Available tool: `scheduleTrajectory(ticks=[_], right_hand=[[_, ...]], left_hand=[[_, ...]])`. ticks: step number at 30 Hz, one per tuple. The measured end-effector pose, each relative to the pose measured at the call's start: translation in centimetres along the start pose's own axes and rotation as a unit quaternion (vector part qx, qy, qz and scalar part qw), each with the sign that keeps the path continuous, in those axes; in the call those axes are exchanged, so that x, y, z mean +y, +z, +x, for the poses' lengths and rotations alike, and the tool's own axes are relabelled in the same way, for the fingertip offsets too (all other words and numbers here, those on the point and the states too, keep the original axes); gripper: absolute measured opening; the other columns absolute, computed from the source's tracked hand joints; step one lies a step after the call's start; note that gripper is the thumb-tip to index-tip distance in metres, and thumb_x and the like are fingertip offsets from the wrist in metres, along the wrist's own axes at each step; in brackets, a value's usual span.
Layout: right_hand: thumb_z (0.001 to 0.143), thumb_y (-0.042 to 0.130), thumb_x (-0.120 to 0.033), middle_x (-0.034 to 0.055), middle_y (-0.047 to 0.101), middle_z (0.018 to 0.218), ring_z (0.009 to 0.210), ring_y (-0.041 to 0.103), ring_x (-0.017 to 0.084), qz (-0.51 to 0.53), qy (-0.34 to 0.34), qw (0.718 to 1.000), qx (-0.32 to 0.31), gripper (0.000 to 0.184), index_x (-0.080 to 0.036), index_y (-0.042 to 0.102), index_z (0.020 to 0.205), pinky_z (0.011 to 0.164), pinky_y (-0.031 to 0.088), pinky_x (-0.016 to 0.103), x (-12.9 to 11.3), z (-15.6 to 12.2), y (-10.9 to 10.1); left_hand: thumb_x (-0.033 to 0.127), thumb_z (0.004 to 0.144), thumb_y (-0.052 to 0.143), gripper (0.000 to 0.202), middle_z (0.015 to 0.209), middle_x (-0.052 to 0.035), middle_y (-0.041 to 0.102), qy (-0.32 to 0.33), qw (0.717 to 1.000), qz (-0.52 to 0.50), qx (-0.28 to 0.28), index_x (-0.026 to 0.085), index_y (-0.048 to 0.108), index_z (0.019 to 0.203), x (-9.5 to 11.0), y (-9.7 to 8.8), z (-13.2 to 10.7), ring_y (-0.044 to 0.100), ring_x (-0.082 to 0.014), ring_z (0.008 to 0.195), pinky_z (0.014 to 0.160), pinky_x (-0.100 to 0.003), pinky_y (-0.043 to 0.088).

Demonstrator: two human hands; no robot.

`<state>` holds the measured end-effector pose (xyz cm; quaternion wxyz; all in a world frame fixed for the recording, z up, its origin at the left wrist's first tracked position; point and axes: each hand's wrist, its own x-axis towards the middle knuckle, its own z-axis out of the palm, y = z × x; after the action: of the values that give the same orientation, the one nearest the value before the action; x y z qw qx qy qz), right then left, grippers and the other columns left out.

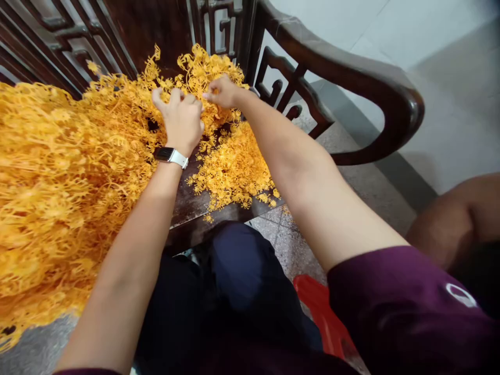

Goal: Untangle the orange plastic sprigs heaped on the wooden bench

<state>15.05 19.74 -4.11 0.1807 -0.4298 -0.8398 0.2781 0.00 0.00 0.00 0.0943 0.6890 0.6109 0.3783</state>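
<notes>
A large heap of tangled orange-yellow plastic sprigs point(66, 182) covers the left of a dark wooden seat point(187, 211) and spills over its edge. My left hand point(180, 121), with a white-strapped smartwatch point(170, 156) on the wrist, has its fingers curled down into the tangle. My right hand point(222, 92) pinches strands at the far side of the heap with its fingertips. Below my hands, a looser pile of the same sprigs point(234, 166) lies on the wood. The sprigs hide most of the seat.
A carved dark wooden lattice back point(66, 36) and a curved armrest point(351, 73) border the seat. My dark trousers point(234, 265) are below it, with a red plastic object point(320, 312) on the grey tiled floor point(285, 239). A bare limb of another person point(449, 224) shows at right.
</notes>
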Motion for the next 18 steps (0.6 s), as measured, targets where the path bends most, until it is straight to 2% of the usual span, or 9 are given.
scheduleTrajectory(ticks=[4, 8, 10, 13, 16, 18], right_hand=[[0.104, 0.071, -0.040, 0.0110, 0.068, 0.140, 0.121, 0.071, 0.026, -0.057, 0.042, 0.997, -0.004, 0.043, -0.016, 0.066, 0.139, 0.103, 0.063, 0.048, 0.4, 0.8, -0.3], [0.104, 0.071, -0.041, 0.0119, 0.069, 0.138, 0.123, 0.070, 0.027, -0.094, 0.051, 0.993, 0.057, 0.044, -0.016, 0.065, 0.140, 0.102, 0.063, 0.047, -0.2, 1.4, -0.4], [0.105, 0.071, -0.039, 0.0125, 0.068, 0.139, 0.123, 0.070, 0.027, -0.099, 0.052, 0.989, 0.091, 0.043, -0.016, 0.065, 0.141, 0.103, 0.063, 0.048, -1.1, 1.7, -0.5], [0.105, 0.071, -0.041, 0.0132, 0.068, 0.139, 0.122, 0.071, 0.027, -0.075, 0.040, 0.989, 0.117, 0.043, -0.016, 0.065, 0.140, 0.102, 0.063, 0.050, -2.7, 1.3, -1.3], [0.106, 0.067, -0.032, 0.0088, 0.073, 0.132, 0.120, 0.071, 0.023, -0.022, -0.011, 0.996, 0.091, 0.029, -0.014, 0.071, 0.128, 0.106, 0.061, 0.044, -4.3, -0.6, -2.6], [0.102, 0.067, -0.021, 0.0015, 0.076, 0.130, 0.122, 0.068, 0.017, 0.011, -0.048, 0.998, 0.047, 0.018, -0.015, 0.074, 0.118, 0.113, 0.054, 0.035, -5.1, -2.3, -3.1]], left_hand=[[0.055, 0.087, 0.068, 0.018, 0.110, -0.0061, 0.077, -0.001, 0.999, -0.036, 0.027, 0.041, 0.065, 0.077, 0.3, 0.0, 0.5, 0.037, -0.0334, 0.137, 0.129, -0.053, -0.007], [0.038, 0.088, 0.072, 0.019, 0.102, -0.0075, 0.075, -0.104, 0.987, -0.058, 0.104, 0.032, 0.064, 0.072, 0.2, 1.2, 2.0, 0.050, -0.0331, 0.121, 0.122, -0.059, 0.009], [0.034, 0.093, 0.069, 0.020, 0.098, -0.0051, 0.073, -0.158, 0.974, -0.111, 0.122, 0.028, 0.064, 0.075, -0.2, 1.7, 3.2, 0.056, -0.0286, 0.110, 0.115, -0.056, 0.023], [0.037, 0.098, 0.068, 0.024, 0.099, -0.0021, 0.072, -0.181, 0.960, -0.164, 0.135, 0.027, 0.063, 0.077, -1.2, 1.8, 4.7, 0.058, -0.0242, 0.105, 0.107, -0.050, 0.034], [0.035, 0.101, 0.069, 0.022, 0.097, -0.0003, 0.071, -0.181, 0.957, -0.168, 0.153, 0.026, 0.064, 0.081, -2.1, 1.1, 5.4, 0.056, -0.0229, 0.109, 0.107, -0.049, 0.036], [0.021, 0.104, 0.063, 0.020, 0.094, 0.0011, 0.068, -0.179, 0.953, -0.177, 0.167, 0.022, 0.065, 0.084, -2.4, 0.5, 5.6, 0.054, -0.0190, 0.105, 0.109, -0.048, 0.036]])
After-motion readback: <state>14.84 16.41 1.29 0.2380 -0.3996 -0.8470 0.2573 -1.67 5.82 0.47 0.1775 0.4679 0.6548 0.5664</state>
